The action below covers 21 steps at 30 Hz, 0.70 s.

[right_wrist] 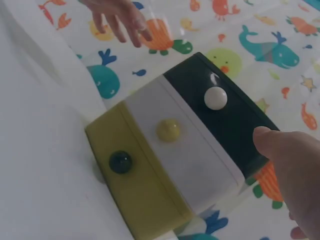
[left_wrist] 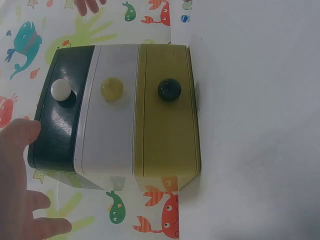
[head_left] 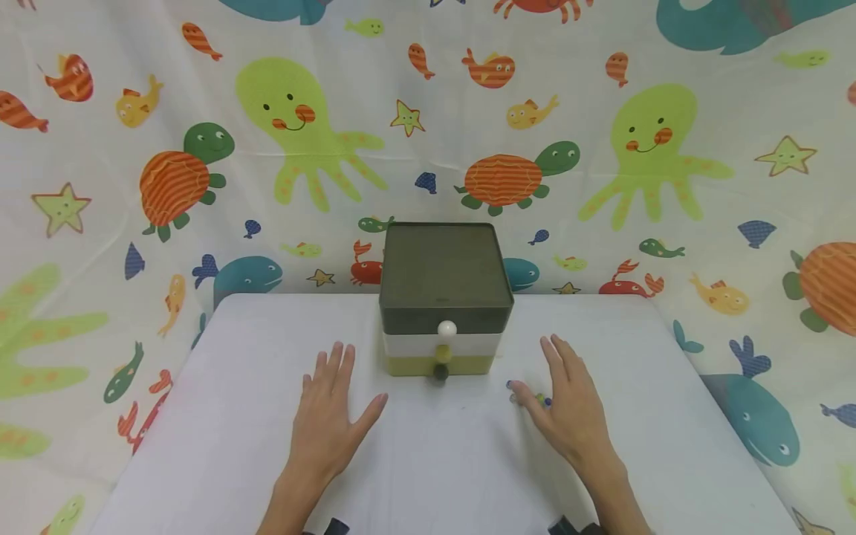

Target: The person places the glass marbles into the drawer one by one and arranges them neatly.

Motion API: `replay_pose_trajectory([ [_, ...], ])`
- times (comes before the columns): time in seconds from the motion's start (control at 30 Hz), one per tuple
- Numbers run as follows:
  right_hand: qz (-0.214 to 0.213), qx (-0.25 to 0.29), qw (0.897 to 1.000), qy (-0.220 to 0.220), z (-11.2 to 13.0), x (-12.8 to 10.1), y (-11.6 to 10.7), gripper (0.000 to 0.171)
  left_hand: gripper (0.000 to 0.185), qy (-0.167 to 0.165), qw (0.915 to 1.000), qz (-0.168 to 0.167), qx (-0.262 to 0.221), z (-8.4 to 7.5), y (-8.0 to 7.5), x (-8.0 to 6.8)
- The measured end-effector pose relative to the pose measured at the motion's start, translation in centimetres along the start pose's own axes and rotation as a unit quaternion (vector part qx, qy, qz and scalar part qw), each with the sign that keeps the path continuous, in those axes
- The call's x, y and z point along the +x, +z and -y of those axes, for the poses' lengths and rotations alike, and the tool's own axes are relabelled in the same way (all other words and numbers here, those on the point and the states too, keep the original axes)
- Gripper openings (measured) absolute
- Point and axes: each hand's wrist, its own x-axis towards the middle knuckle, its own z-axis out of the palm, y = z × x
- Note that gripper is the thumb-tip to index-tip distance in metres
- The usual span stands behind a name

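Note:
A small box of three stacked drawers stands toward the back of the white table. From top to bottom, the dark green drawer has a white knob, the white drawer a yellow knob, and the olive drawer a dark green knob. My left hand is spread flat, left of the box and apart from it. To its right my right hand is likewise outstretched and holds nothing. Several small glass marbles lie by the right thumb, partly covered by that hand.
White table surface lies between the two hands and in front of the box. Directly behind the table's back edge hangs a cloth printed with sea animals. A black wrist strap piece shows at the bottom edge.

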Motion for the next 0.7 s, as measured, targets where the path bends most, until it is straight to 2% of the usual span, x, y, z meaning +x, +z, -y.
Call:
replay_pose_trajectory([
  [0.27,-0.027,0.040,0.999,-0.005,0.3,0.6,-0.1,0.081,0.089,0.009,0.9994,-0.024,-0.022,-0.4,0.1,0.3],
  [0.47,-0.023,0.054,0.998,-0.007,0.8,1.1,-0.1,0.078,0.085,0.007,0.9977,-0.038,-0.056,-0.7,0.0,0.2],
  [0.7,-0.024,0.069,0.997,-0.006,1.6,1.7,-0.3,0.076,0.074,0.016,0.9911,-0.085,-0.101,-1.4,0.2,0.2],
])
